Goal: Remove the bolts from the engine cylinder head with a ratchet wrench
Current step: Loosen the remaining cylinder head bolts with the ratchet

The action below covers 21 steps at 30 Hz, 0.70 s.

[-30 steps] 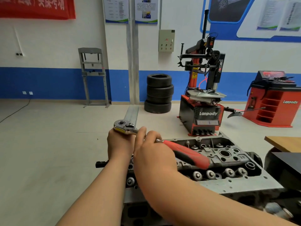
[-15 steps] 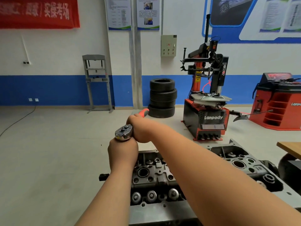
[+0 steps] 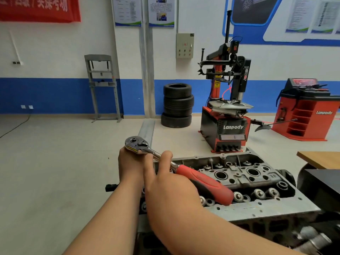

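Left hand (image 3: 130, 162) first: from my remote seat I see it bunched in a fist directly under the chrome head of the ratchet wrench (image 3: 202, 183). It clasps the tool there, with the head resting on top of the fist. The back of the hand hides whatever the drive sits on. Just to its right, my right hand (image 3: 165, 181) grips the bare metal shank, thumb on the near side and fingers curled over the far side. It sits between the chrome head and the start of the red handle. That handle slants down to the right, and its free end lies over the near edge of the cylinder head (image 3: 239, 173).

The cylinder head lies lengthwise from my hands towards the right, with its open bores and casting ribs facing up. A row of round spring caps (image 3: 257, 193) runs along its near side. It sits in a grey perforated metal plate (image 3: 257, 207).

Across the back of the workshop I can see a red banner (image 3: 36, 8) on the wall. A grey press frame (image 3: 102, 85) and a stack of tyres (image 3: 177, 105) stand further along. Right of those come a red and black tyre changer (image 3: 228, 111) marked Lanpody, then a red wheel balancer (image 3: 309, 111). A wooden tabletop (image 3: 320, 157) pokes in at the right edge.
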Each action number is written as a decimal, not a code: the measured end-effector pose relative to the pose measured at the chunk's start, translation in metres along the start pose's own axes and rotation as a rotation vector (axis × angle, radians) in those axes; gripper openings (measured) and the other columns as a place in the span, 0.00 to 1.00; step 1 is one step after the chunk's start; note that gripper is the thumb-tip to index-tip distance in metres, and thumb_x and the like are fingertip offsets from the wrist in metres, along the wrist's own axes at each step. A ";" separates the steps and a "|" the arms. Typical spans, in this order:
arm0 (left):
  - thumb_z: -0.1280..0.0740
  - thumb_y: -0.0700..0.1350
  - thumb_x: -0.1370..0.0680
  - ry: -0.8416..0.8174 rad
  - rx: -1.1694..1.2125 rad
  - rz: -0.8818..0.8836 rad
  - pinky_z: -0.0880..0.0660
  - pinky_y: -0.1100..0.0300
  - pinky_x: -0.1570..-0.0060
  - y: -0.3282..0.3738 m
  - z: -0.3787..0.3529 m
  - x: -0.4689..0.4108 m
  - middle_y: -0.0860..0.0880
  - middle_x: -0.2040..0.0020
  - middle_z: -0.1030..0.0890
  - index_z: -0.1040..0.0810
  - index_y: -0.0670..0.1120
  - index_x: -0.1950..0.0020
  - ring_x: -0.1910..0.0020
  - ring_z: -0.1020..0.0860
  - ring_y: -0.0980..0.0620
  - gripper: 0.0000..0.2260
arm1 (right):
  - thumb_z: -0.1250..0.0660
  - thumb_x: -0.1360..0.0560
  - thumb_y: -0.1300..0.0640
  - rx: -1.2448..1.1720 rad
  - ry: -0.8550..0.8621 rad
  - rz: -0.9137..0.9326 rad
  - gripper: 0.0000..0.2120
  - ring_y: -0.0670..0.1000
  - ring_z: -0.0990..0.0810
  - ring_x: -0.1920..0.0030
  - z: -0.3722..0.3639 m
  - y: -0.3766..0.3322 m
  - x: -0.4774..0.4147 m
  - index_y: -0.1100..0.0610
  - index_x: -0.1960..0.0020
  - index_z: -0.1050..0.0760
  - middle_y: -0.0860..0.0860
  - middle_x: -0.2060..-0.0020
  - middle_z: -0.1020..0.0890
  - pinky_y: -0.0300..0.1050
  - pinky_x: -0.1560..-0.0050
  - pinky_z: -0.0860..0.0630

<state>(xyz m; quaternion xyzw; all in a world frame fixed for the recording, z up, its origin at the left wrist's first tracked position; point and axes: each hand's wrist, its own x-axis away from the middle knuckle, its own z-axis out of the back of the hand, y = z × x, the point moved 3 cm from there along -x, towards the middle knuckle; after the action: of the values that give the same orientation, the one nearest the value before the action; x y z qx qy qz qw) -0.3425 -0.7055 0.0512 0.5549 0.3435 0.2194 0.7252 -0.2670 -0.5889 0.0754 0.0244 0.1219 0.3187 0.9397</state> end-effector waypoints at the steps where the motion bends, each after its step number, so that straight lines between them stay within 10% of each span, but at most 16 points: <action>1: 0.37 0.32 0.25 0.003 -0.024 0.026 0.37 0.65 0.72 -0.002 -0.001 -0.002 0.49 0.70 0.29 0.32 0.44 0.66 0.71 0.33 0.48 0.13 | 0.41 0.26 0.65 0.007 0.017 -0.012 0.40 0.62 0.20 0.56 0.003 0.002 -0.005 0.63 0.26 0.66 0.70 0.31 0.55 0.42 0.78 0.38; 6: 0.37 0.38 0.26 0.067 -0.072 0.028 0.36 0.62 0.74 0.003 0.001 -0.007 0.48 0.70 0.27 0.30 0.47 0.68 0.71 0.29 0.47 0.10 | 0.37 0.28 0.65 -0.188 0.142 -0.056 0.22 0.60 0.23 0.49 0.015 0.055 -0.074 0.56 0.37 0.37 0.55 0.43 0.30 0.50 0.64 0.30; 12: 0.37 0.44 0.30 0.002 0.039 0.082 0.30 0.58 0.67 0.000 0.003 -0.011 0.45 0.66 0.23 0.25 0.47 0.62 0.65 0.23 0.40 0.02 | 0.36 0.28 0.69 -0.559 -0.017 0.136 0.28 0.58 0.27 0.40 -0.006 0.045 -0.147 0.56 0.31 0.38 0.53 0.31 0.39 0.47 0.42 0.31; 21: 0.38 0.39 0.25 0.075 -0.035 0.060 0.38 0.61 0.74 0.006 0.001 -0.005 0.47 0.70 0.25 0.27 0.46 0.65 0.73 0.30 0.49 0.09 | 0.40 0.26 0.67 -0.245 -0.006 -0.061 0.25 0.62 0.25 0.45 0.006 0.046 -0.120 0.61 0.32 0.43 0.57 0.33 0.39 0.53 0.53 0.29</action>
<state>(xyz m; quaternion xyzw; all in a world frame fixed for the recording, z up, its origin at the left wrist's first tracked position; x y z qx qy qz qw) -0.3451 -0.7081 0.0586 0.5439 0.3497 0.2676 0.7144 -0.3844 -0.6245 0.1126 -0.0935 0.0800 0.3022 0.9453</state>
